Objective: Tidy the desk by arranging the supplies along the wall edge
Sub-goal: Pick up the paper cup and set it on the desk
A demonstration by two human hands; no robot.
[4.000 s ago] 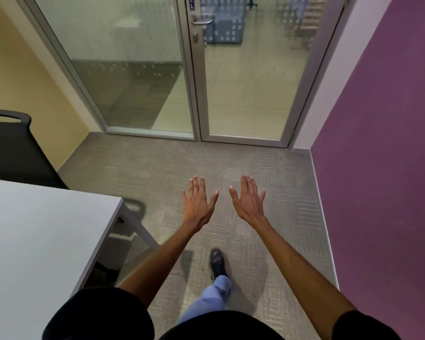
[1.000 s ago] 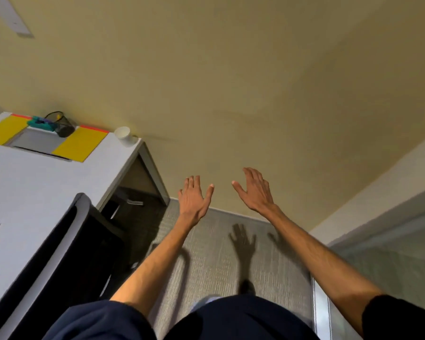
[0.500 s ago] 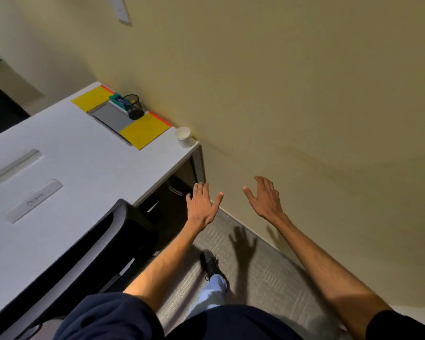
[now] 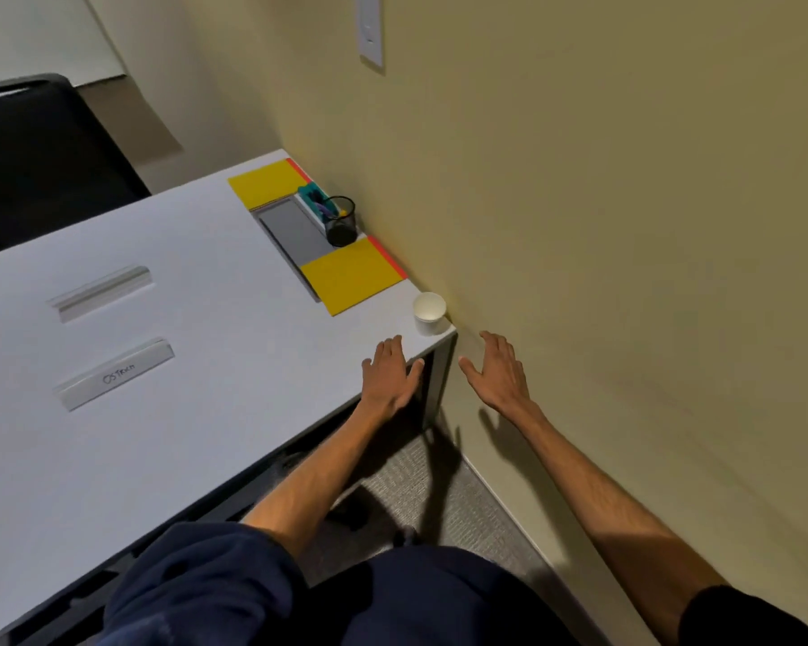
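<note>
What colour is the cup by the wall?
White, seen in the head view: the cup at the desk corner.

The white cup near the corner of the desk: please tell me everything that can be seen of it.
The white cup is small and round, and looks like paper. It stands upright with its open mouth up; the inside looks white, and contents cannot be told. It sits on the grey desk at the corner by the wall, close to it or touching. Neither hand touches it; the left hand is nearest.

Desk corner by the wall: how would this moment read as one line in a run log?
stage: approach | left hand: open, empty, over desk corner | right hand: open, empty, off desk | white cup: upright at wall | supplies untouched
</note>
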